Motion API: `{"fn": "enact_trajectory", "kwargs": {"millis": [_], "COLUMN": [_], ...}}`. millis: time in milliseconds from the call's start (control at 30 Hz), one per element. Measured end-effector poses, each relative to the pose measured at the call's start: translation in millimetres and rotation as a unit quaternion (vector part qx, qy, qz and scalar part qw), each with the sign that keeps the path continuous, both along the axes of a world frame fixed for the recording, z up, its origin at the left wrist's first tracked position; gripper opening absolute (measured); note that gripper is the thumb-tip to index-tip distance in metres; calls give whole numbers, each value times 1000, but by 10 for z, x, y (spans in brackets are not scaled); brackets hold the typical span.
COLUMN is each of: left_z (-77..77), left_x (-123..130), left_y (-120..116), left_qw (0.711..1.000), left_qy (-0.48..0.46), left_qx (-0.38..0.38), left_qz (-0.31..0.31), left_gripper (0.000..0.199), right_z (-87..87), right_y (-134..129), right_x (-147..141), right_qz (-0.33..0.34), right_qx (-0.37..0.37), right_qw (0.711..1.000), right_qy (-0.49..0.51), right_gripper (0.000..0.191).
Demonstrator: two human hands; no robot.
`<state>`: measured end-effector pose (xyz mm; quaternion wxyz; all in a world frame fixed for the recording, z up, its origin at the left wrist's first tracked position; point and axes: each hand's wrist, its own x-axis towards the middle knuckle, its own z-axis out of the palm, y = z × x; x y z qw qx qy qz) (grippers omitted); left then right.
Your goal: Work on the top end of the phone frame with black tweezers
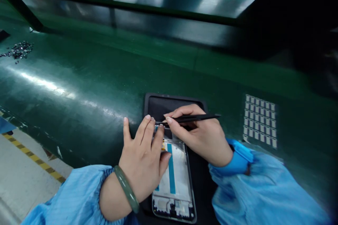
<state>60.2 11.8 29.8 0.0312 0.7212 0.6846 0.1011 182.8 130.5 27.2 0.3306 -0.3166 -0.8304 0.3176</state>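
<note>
Right hand (203, 135) pinches black tweezers (190, 118); left hand (144, 158), fingers flat, pins the phone frame (175, 179) on the black tray (158, 103). A slip could scratch the frame.

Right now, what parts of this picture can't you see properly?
All in the head view:
- Where the tweezers tip touches: hidden by the left hand fingers.
- Left side of the phone frame: covered by the left hand.
- Phone frame's bottom: cut off by the picture edge.
- Pile of tiny parts at far left: too small to identify.
- Sheet of small squares: too small to tell what they are.
- Top right corner: too dark.
</note>
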Motion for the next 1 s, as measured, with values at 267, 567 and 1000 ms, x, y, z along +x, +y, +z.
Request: {"fn": "enact_trajectory", "kwargs": {"millis": [267, 567, 1000], "left_z": [0, -2, 7], "left_x": [16, 15, 13], "left_y": [3, 3, 5], "left_qw": [1000, 1000, 1000], "left_qy": [1, 3, 8], "left_qx": [-1, -5, 7], "left_qz": [9, 7, 10], "left_gripper": [46, 47, 45], "right_z": [7, 29, 83], "right_y": [11, 3, 3], "right_x": [-30, -80, -32], "right_qz": [28, 9, -31], "right_qx": [67, 95, 59], "right_qw": [997, 995, 998], "right_qy": [-2, -22, -10], "right_gripper": [7, 8, 5]}}
